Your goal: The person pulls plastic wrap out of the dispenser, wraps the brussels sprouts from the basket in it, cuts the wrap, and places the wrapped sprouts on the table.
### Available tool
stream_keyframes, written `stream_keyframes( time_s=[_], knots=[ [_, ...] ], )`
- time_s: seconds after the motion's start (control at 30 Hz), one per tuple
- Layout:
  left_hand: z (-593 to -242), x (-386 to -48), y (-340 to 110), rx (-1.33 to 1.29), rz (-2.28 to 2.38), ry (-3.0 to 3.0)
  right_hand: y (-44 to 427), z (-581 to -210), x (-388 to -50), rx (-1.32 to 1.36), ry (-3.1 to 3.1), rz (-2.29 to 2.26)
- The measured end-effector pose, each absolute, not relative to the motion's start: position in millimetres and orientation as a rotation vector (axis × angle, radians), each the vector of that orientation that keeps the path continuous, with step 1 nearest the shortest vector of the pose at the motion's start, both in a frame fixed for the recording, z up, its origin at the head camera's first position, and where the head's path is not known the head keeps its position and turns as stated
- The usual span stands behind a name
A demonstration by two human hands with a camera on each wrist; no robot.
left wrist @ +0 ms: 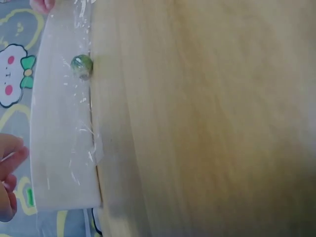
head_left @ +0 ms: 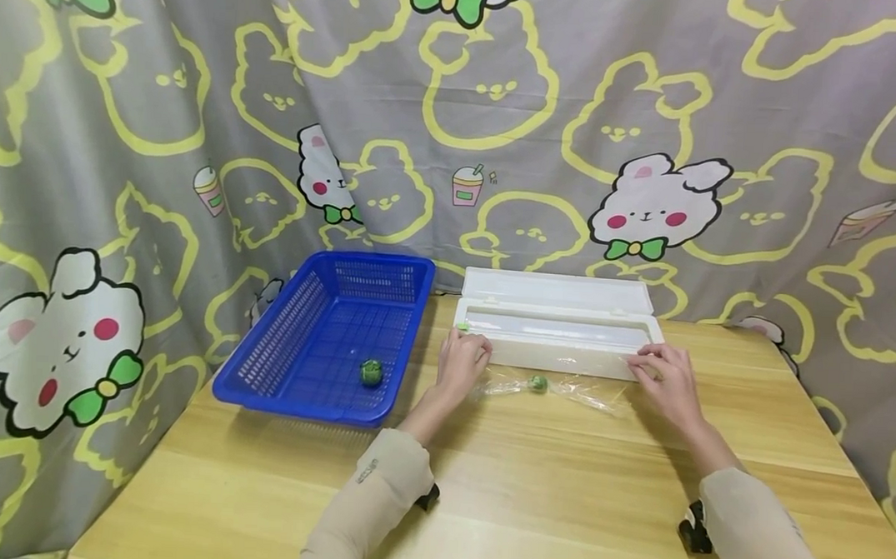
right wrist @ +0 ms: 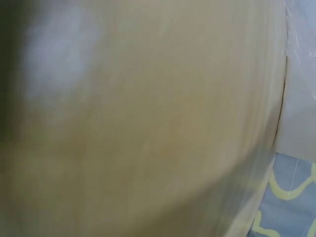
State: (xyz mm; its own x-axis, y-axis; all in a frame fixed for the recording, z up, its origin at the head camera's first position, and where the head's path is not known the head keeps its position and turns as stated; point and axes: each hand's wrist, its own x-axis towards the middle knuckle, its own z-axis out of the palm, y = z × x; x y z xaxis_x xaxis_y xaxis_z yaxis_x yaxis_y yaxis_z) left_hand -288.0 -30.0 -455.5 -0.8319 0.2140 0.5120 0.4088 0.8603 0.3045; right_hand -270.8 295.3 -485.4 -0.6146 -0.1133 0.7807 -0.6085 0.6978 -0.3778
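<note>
A white cling film box (head_left: 557, 357) lies across the table with its long lid raised at the back. In front of it, a small green round vegetable (head_left: 538, 383), resembling a Brussels sprout, lies among clear cling film (head_left: 593, 396). My left hand (head_left: 463, 363) pinches film at the box's front left, thumb against fingers. At the front right corner, my right hand (head_left: 669, 381) pinches film too. The left wrist view shows the vegetable (left wrist: 82, 66) beneath shiny film beside the box, with left-hand fingers (left wrist: 10, 158) at the edge. My right hand is outside the right wrist view.
Left of the box stands a blue plastic basket (head_left: 318, 401), holding another green round vegetable (head_left: 371, 373). A small green tab (head_left: 463, 326) sits at the box's left end. Behind the wooden table (head_left: 558, 501) hangs a patterned grey curtain (head_left: 510, 224).
</note>
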Motion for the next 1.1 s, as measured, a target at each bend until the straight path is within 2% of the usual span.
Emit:
stream_keyframes(
  time_s=[0.63, 1.1],
  knots=[
    [-457.6, -272.1, -39.8, -0.539, -0.582, -2.693, 303.4, -484.6, -257.7, 0.704, -2.439, 0.724],
    [-467.1, -268.3, -44.8, -0.595, -0.472, -2.796, 304.1, -481.9, -253.1, 0.632, -2.810, 0.808]
  ],
)
